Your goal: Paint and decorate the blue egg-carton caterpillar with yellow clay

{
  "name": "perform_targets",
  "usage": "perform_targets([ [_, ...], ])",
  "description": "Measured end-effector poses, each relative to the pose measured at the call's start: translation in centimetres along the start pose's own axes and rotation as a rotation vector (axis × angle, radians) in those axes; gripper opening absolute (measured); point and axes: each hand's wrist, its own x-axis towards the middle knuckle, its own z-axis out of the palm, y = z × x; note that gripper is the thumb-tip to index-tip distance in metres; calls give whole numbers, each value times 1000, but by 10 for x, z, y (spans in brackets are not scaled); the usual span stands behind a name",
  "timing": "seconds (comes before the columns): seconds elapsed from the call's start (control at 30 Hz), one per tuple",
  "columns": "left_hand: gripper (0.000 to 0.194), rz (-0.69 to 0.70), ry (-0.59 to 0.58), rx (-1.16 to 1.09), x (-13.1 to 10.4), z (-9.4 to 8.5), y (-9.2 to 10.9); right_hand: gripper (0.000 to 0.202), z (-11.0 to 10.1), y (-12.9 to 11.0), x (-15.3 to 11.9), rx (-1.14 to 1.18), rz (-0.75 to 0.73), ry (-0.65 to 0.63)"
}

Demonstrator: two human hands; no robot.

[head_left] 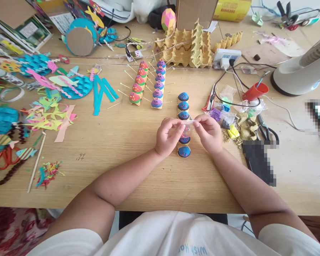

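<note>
Between my two hands a small clear plastic bag (187, 130) is stretched by its top edge, with something reddish showing through it. My left hand (169, 138) pinches one end of that edge with thumb and forefinger, and my right hand (209, 134) pinches the other. Below the bag runs a row of egg-carton cups topped with blue clay (184, 152), with drawn-on faces; the bag and fingers partly hide the middle ones. Further left stand a row with purple tops (156, 103) and one with red and green tops (135, 97), pins sticking out of both.
Clay packets (215, 114), a red cup (255, 91), a utility knife (211, 98) and black-handled scissors (267, 131) lie to the right. Egg cartons (178, 53) and a power strip (227, 55) are at the back. Paper scraps (49, 119) and a wooden stick (36, 161) lie left.
</note>
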Motion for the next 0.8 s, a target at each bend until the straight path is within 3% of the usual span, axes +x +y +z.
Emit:
perform_targets([
  [0.2, 18, -113, 32, -86, -2, 1, -3, 35, -1, 0, 3, 96, 98, -47],
  [0.47, 35, -214, 55, -61, -1, 1, -7, 32, 4, -5, 3, 140, 79, -48],
  [0.8, 35, -210, -24, -87, 0, 3, -3, 44, 4, -8, 3, 69, 23, -35],
])
